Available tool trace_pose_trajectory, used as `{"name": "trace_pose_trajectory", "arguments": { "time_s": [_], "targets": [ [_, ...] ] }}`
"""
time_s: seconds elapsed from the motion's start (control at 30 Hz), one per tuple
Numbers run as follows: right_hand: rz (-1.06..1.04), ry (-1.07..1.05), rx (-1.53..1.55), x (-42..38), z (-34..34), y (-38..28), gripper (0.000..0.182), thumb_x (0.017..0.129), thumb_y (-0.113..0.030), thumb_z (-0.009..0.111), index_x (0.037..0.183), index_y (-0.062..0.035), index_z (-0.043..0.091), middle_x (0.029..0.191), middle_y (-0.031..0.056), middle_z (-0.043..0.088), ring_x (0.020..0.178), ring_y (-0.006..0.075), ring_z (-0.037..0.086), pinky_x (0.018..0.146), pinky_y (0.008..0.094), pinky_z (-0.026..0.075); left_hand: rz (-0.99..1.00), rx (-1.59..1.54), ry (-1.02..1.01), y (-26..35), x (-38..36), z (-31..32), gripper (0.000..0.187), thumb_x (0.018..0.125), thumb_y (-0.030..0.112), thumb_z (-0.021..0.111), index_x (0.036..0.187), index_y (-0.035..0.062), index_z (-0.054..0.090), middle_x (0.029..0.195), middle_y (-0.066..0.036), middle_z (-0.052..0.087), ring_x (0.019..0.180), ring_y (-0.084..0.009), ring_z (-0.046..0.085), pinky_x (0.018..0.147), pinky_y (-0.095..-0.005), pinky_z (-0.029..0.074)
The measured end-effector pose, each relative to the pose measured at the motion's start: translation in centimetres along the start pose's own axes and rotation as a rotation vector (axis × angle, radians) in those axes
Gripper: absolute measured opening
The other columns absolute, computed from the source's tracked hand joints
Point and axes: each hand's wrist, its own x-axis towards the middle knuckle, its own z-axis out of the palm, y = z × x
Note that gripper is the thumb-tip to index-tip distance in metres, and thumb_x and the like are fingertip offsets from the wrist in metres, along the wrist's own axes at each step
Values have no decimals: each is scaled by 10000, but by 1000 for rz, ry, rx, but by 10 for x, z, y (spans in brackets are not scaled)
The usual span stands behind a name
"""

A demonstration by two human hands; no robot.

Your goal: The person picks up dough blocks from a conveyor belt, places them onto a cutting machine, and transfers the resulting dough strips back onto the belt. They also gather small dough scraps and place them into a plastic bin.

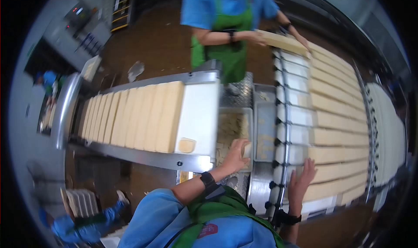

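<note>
My left hand [236,157] is over a bin [251,124] of small cut pieces [229,128], its fingers curled round what looks like a pale piece [247,150]. My right hand [302,178] is at the right conveyor [299,117], fingers spread, beside the near ends of long pale blocks [333,154]; whether it touches them is unclear. On the left conveyor [198,113], similar blocks [148,117] stand in a close row, with a small flat piece [187,145] near its end.
Across from me, a co-worker [222,30] in a green apron has both hands on a long block [283,42] at the right conveyor's far end. A grey tray [264,126] sits between the bin and that conveyor. Other people work at the far left and lower left.
</note>
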Motion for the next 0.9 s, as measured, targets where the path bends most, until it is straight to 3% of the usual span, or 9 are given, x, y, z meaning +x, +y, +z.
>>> {"name": "trace_pose_trajectory", "arguments": {
  "time_s": [0.03,0.13,0.23,0.27,0.33,0.47,0.57,0.7,0.9],
  "targets": [
    [-52,-7,16,27,15,-27,674,904,-77,672,1524,-4,418,1553,245,421,1483,468,330,1233,629,186,12,36,147,-12,-4,-19,721,813,93,812,1442,60,461,1331,-230,505,1345,-441,453,1127,-458,405],
    [-297,-198,431,105,67,-125,555,902,-98,680,1428,-2,533,1449,246,502,1393,440,428,1194,526,317,-54,125,389,-46,-34,-86,711,827,113,806,1450,74,467,1380,-237,463,1341,-439,444,1113,-487,398],
    [-515,-336,549,170,136,-229,502,894,-109,705,1363,20,583,1350,242,552,1293,421,492,1124,491,401,-353,494,826,-79,-82,-133,779,805,213,849,1454,28,458,1387,-287,399,1241,-456,463,1109,-579,320],
    [-574,-341,599,186,168,-257,489,901,-122,704,1352,25,590,1335,237,558,1266,420,502,1109,493,409,-360,487,841,-86,-93,-141,779,805,213,849,1454,28,458,1387,-287,399,1241,-456,463,1109,-579,320],
    [-661,-364,637,213,231,-310,480,905,-152,710,1336,30,604,1311,223,567,1230,412,515,1085,497,418,-635,542,896,-95,-112,-153,804,797,211,854,1445,-25,441,1317,-291,410,1191,-457,485,1078,-546,375],
    [-663,-395,458,252,326,-381,501,886,-238,736,1309,10,635,1272,181,569,1219,366,506,1033,503,415,-528,337,858,-109,-110,-163,814,798,179,851,1445,-55,417,1292,-290,409,1172,-470,506,1007,-471,470],
    [-650,-470,200,266,341,-407,513,874,-306,742,1291,-22,653,1250,149,562,1218,328,492,990,497,399,-559,306,847,-107,-101,-167,847,778,158,858,1458,-48,398,1288,-281,410,1175,-476,509,1003,-489,470],
    [-611,-360,94,264,356,-417,484,859,-352,751,1229,-47,687,1171,130,559,1162,314,498,933,497,390,-590,290,831,-104,-97,-167,866,773,161,861,1467,-42,384,1289,-269,415,1173,-474,514,1001,-493,469],
    [-576,-406,-36,269,348,-420,510,847,-400,750,1201,-39,688,1117,127,590,1143,306,516,921,500,381,-638,268,819,-96,-85,-162,852,767,171,869,1449,-31,400,1323,-266,413,1207,-472,506,992,-498,475]
  ]
}}
